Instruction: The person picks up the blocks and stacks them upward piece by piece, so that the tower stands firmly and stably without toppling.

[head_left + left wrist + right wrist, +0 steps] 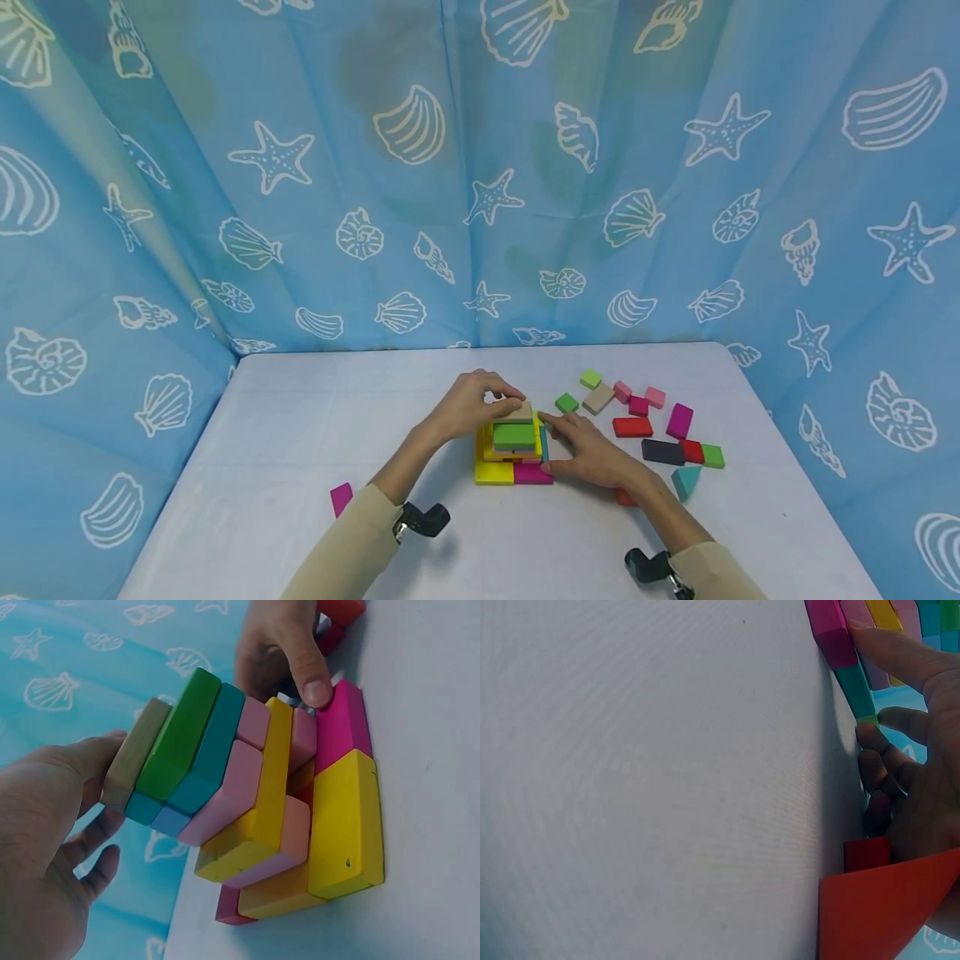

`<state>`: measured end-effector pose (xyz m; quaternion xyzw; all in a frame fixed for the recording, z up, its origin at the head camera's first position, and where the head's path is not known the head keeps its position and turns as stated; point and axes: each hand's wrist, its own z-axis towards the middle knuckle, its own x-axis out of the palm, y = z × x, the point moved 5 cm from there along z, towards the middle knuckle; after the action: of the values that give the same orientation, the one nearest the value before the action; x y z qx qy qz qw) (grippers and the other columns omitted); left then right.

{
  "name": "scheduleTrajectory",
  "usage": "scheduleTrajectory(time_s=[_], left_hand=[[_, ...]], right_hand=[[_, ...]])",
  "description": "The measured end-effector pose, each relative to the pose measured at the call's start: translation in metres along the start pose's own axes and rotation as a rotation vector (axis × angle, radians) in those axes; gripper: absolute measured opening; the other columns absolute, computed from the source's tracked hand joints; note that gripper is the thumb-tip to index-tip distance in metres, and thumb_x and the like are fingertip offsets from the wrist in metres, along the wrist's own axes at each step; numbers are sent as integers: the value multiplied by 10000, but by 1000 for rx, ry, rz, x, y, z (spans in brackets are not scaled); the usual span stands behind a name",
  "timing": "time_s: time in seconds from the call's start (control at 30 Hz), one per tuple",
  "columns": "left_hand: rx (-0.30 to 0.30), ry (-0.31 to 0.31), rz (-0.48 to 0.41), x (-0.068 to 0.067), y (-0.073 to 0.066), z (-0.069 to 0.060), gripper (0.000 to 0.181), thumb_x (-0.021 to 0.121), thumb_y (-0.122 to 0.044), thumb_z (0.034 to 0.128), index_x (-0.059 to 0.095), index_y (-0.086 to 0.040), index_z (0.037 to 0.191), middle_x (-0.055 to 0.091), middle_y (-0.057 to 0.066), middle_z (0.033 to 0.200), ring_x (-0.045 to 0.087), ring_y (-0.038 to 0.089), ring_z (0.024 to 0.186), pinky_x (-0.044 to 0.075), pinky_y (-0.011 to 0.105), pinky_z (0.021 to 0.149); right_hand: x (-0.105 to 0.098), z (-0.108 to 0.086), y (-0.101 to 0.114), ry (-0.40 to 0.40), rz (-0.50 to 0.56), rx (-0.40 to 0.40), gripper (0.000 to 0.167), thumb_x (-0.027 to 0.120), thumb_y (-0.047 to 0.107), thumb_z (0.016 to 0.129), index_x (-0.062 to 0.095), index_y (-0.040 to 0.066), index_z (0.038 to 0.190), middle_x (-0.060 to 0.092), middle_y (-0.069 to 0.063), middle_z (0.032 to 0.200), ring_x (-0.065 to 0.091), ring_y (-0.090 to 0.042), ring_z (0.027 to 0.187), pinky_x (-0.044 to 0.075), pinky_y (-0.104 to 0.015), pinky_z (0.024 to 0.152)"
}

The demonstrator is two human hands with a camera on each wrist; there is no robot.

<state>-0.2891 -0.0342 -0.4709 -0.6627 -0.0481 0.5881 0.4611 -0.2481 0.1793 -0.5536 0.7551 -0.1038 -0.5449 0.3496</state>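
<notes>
A layered stack of painted wooden blocks [514, 436] stands at mid-table. My left hand [472, 406] pinches a plain wooden block [135, 757] on top of it, over a green block [182, 735]. Teal, pink and yellow layers lie below. At the bottom, a yellow block [341, 825] adjoins a magenta block [343, 727]. My right hand [588, 450] rests against the base's right side. Its thumb touches the magenta block, and a fingertip is beside the green end of that bottom row. The far side of the stack is hidden.
Several loose blocks lie to the right, among them a red block [632, 427], a black block [663, 452] and a teal triangle [686, 482]. An orange-red block [885, 907] is under the right forearm. A magenta block [341, 498] lies near the left arm. A shell-patterned curtain [420, 250] hangs behind.
</notes>
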Motion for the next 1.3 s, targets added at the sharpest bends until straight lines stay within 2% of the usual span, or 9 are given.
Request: scheduleTrajectory(time_s=[0.33,0.47,0.57,0.63,0.7,0.83,0.93,1.13,1.3], left_hand=[[-4,1,-10,2,2,-2,240,643,-382,989,774,-258,1148,704,-165,996,571,91,941,484,262,797],[-26,-30,-38,-6,7,-9,265,631,-392,994,763,-247,1172,683,-150,990,570,86,925,522,280,764],[-40,-44,-60,-16,17,-20,277,631,-371,998,747,-222,1201,697,-114,1056,593,100,955,547,360,824],[-63,-15,-77,-22,27,-29,300,641,-353,995,724,-196,1236,706,-57,1142,607,123,1005,536,423,896],[-97,48,-92,-28,39,-42,347,653,-328,988,686,-161,1290,690,10,1234,610,161,1061,522,460,940],[-242,231,-76,-40,65,-75,503,710,-357,936,608,-156,1385,635,70,1334,590,224,1151,523,473,944],[-325,320,-48,-51,81,-101,608,760,-369,882,567,-175,1425,612,71,1352,579,260,1195,517,510,941],[-366,349,-71,-74,98,-143,656,815,-271,841,559,-164,1436,577,80,1392,547,308,1233,455,583,984],[-441,384,-80,-81,110,-172,585,842,-236,805,644,-276,1354,567,45,1383,493,321,1277,377,655,1034]], right_hand=[[3,0,0,8,-3,-5,948,831,497,748,388,277,1556,519,-7,1301,449,-233,1247,474,-589,1004],[4,0,-1,10,0,-6,941,826,501,752,388,282,1556,517,5,1294,448,-222,1241,479,-580,1002],[4,0,-2,11,8,-4,941,829,498,749,389,288,1554,516,9,1296,450,-212,1231,491,-564,992],[3,0,-2,12,12,-4,938,831,492,749,391,293,1553,515,10,1297,452,-209,1223,495,-555,989],[3,0,-1,11,9,-4,935,830,487,751,390,293,1553,515,4,1308,456,-210,1222,497,-551,988],[2,0,0,6,2,-1,929,827,483,756,391,289,1553,513,-12,1333,460,-215,1231,495,-558,989],[2,0,-1,6,4,3,932,829,482,753,391,290,1552,512,-17,1338,458,-216,1235,495,-558,990],[3,0,-2,7,2,-14,940,824,481,756,378,283,1559,510,-15,1335,463,-206,1226,506,-546,979],[1,1,-2,5,2,-8,947,829,476,752,373,292,1561,509,-14,1337,463,-212,1234,506,-547,980]])
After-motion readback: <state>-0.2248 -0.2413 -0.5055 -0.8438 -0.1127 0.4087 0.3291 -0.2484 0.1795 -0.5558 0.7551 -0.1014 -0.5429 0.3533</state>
